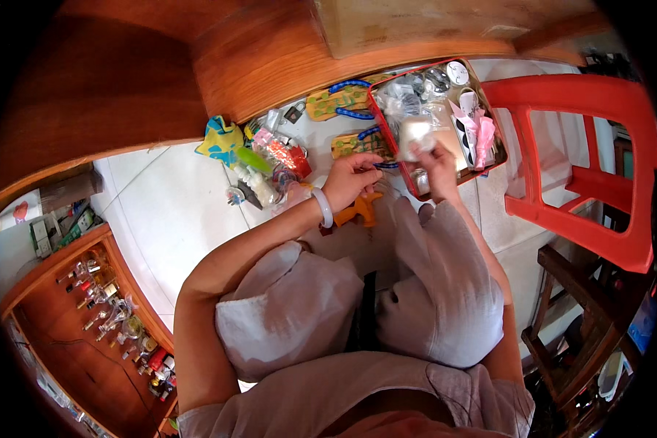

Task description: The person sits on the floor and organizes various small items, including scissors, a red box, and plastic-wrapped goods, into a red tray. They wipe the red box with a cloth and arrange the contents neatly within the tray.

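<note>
My right hand [439,168] grips a small white packet [416,131] over the left side of a red-rimmed shallow box [382,121]. Clear plastic bags [399,101], a round white lid-like disc [457,73] and pink paper or ribbon [483,137] lie in that box. My left hand [353,178], with a pale bangle [323,208] at the wrist, hovers just left of the box. Its fingers are bent, and whether they hold something thin cannot be seen. Below it is an orange plastic object [363,211], partly hidden by my wrist.
Patterned flip-flops [328,104] with blue straps lie beside the box. A pile of small items [274,159], a padlock [294,113] and a blue-yellow cloth [220,139] are farther left. A red plastic stool [577,219] stands right; an open wooden drawer [60,372] holds several bottles.
</note>
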The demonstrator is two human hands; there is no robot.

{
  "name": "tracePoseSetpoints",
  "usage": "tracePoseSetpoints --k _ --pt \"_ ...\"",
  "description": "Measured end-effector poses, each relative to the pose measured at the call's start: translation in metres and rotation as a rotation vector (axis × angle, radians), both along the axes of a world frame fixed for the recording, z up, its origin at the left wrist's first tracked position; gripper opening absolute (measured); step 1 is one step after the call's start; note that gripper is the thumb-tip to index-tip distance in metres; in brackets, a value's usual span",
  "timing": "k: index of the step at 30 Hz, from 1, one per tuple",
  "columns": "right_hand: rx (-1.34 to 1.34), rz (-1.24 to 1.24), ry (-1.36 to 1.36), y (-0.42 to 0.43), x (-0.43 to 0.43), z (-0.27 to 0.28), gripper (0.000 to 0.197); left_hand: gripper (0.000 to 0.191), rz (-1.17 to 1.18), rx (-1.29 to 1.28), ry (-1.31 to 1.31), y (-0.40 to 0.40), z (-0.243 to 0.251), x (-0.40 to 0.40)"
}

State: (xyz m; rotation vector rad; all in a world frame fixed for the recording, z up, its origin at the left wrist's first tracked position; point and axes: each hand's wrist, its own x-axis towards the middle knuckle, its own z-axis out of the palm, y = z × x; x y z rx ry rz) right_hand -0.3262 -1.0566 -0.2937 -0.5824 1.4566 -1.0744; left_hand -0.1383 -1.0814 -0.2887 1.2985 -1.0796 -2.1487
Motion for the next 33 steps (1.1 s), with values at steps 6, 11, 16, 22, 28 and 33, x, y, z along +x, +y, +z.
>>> tracePoseSetpoints --k 6,11,16,22,28,33 --pt "0.094 -0.246 0.139 -0.023 -0.052 -0.031 0.035 0.018 0.052 -0.032 -0.222 -0.017 -0.025 0.034" --pt "0.068 -0.180 -0.013 -0.033 -0.058 -0.037 0.026 0.014 0.210 -0.099 -0.301 -0.031 -0.041 0.063" --pt "0.108 -0.100 0.079 -0.039 -0.059 -0.039 0.016 0.018 0.094 -0.494 -0.671 -0.049 -0.059 0.086" --pt "0.061 -0.021 0.139 -0.041 -0.067 -0.039 0.016 0.039 -0.089 -0.931 -1.367 -0.094 -0.063 0.124" --pt "-0.127 -0.040 0.161 -0.030 -0.032 -0.012 0.016 0.036 -0.312 -0.634 -1.507 -0.104 -0.075 0.120" --pt "-0.191 0.047 0.129 -0.021 -0.008 0.013 0.016 0.026 0.186 -0.786 -1.094 -0.104 -0.081 0.147"
